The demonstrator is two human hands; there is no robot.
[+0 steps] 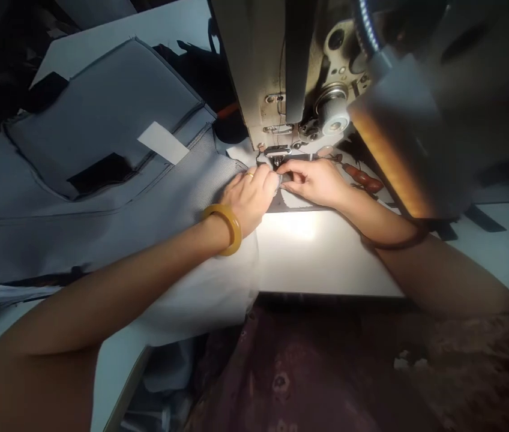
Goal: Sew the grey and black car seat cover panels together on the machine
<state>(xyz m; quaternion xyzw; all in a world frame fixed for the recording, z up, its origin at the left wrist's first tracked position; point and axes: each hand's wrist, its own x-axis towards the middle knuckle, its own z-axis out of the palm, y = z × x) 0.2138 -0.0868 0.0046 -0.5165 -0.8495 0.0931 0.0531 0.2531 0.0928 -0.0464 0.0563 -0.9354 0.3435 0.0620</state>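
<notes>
A large grey fabric piece (173,207) with dark-edged seams spreads left of the sewing machine (257,72). One of its corners reaches the presser foot (278,159). My left hand (249,195), with a yellow bangle above it, lies on that corner, its fingers curled and closed on the fabric beside the needle area. Just right of the foot, my right hand (315,180) pinches the fabric's edge between thumb and forefinger. The fingers of both hands nearly meet there and hide the stitching point. A white strip (163,143) and a black patch (101,172) show on the fabric.
A lit lamp (412,138) on a flexible neck hangs close above my right forearm. Beyond my right hand lies a tool with a reddish-brown handle (362,178). The white table's front edge (326,293) runs below my hands, and fabric hangs over it at left.
</notes>
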